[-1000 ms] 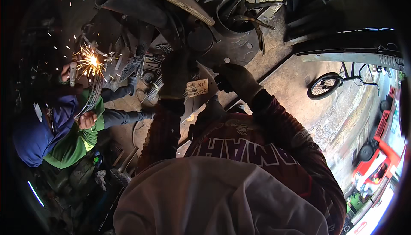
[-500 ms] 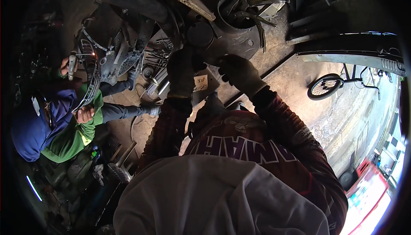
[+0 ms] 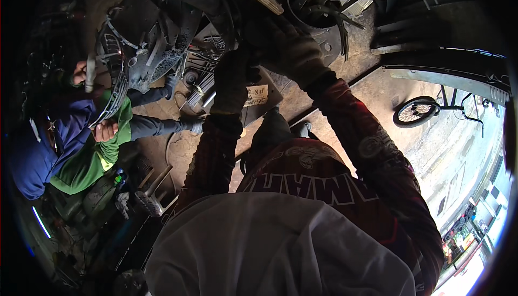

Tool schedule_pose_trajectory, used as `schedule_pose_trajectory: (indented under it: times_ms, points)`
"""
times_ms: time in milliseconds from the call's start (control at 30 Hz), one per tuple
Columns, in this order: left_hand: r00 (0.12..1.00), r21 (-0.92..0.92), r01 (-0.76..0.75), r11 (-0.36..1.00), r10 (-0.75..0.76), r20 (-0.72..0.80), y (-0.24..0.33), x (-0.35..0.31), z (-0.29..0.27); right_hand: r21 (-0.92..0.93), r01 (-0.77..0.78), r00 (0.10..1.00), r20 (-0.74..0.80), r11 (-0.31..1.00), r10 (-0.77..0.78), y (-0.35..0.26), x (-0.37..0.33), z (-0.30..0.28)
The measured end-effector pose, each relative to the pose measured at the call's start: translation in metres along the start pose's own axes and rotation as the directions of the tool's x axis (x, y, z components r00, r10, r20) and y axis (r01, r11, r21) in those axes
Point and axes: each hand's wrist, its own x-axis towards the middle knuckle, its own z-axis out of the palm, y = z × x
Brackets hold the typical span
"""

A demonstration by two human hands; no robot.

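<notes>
Showing beside the beige label [image 3: 257, 95]: gloved left hand [image 3: 231, 80]; nearby, gloved right hand [image 3: 297, 56]. Neither grip state can be determined.

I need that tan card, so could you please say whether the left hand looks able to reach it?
Probably yes: the tan card shows beside the left hand, nothing visible between, but shadow hides whether the hand is free.
</notes>
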Motion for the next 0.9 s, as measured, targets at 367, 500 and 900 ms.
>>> schedule_pose_trajectory:
  times_ms: [367,500,900]
  points:
    - [0.764,0.510,-0.548,0.663,0.645,-0.017,-0.015,0.005,-0.037,-0.011,0.015,1.000,0.004,1.000,-0.015,0.003,0.003,-0.003]
    - [0.966,0.222,-0.247,0.943,0.223,0.128,-0.026,-0.006,-0.039,0.020,-0.041,0.999,0.026,0.999,0.040,-0.003,0.002,-0.002]
    - [0.958,0.236,-0.276,0.932,0.287,-0.011,-0.017,0.005,-0.008,-0.038,-0.065,0.997,0.047,0.997,0.067,-0.013,0.004,-0.003]
